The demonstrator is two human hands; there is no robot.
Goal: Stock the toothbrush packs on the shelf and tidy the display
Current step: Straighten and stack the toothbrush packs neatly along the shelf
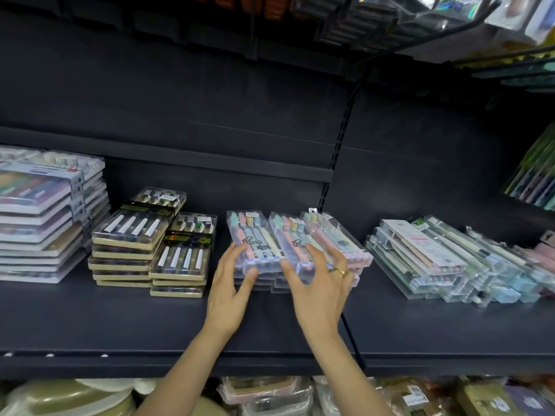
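- Three low piles of pastel toothbrush packs (295, 250) are lying side by side at the centre of the frame, on the dark shelf (435, 334), their long sides running away from the viewer and slightly askew.
- Left hand (229, 295) is resting with straight, spread fingers against the near end of the leftmost pile, thumb on its front edge; nothing is being gripped.
- Right hand (319, 291), wearing a gold ring (339, 272), is hovering with loosely spread fingers over the near ends of the middle and right piles; whether the fingertips are touching the plastic, I cannot tell.
- Packs are looking light, stiff and glossy, so they are likely sliding easily on each other; pressing on the short near ends and squaring along the long edges seems the safest hold.
- Black-and-tan toothbrush packs (150, 244) are standing in two stacks just left of centre, near the left hand.
- Taller stacks of flat clear cases (45, 217) are filling the left edge of the frame.
- Loose heap of clear packs (450, 262) is sprawling at the right, well apart.
- Open shelf is lying in front of the piles.
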